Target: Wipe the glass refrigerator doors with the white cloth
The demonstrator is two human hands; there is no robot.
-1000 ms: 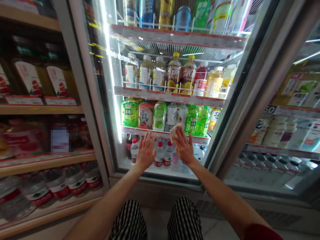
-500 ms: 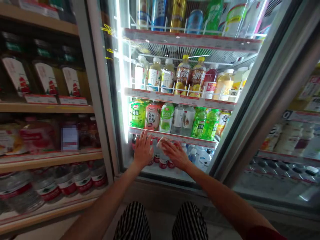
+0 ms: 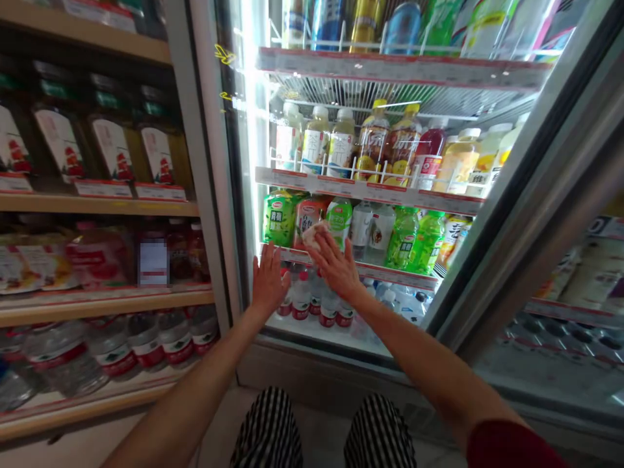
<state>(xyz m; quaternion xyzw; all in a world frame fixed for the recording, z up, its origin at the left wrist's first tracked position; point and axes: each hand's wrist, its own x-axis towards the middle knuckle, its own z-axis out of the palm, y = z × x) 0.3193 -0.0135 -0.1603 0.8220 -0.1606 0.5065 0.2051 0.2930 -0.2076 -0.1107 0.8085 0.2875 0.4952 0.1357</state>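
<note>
My left hand [image 3: 268, 283] is at the glass door [image 3: 225, 156] of a lit drinks cooler, fingers stretched and apart, with nothing in it. To its right, my right hand [image 3: 337, 266] presses a crumpled whitish cloth [image 3: 314, 235] against the same glass. The cloth lies under the fingertips and partly hides a bottle with an orange-red label [image 3: 307, 216] behind the pane. Next to that bottle, inside, stand a green-labelled bottle [image 3: 340, 220] and a green tea bottle [image 3: 277, 218]. Below my hands, small red-capped water bottles [image 3: 301, 298] show on the bottom shelf.
Left of the cooler, wooden shelves [image 3: 97, 205] hold dark green-capped bottles [image 3: 111, 130], drink packs and large water bottles [image 3: 114, 351]. A thick metal door frame [image 3: 517, 234] slants along the right. My knees in checked trousers [image 3: 268, 426] are close to the cooler's base.
My right hand has slid the cloth upward on the glass, from the shelf edge to the bottles above it. My left hand stays near the glass. The view has shifted slightly.
</note>
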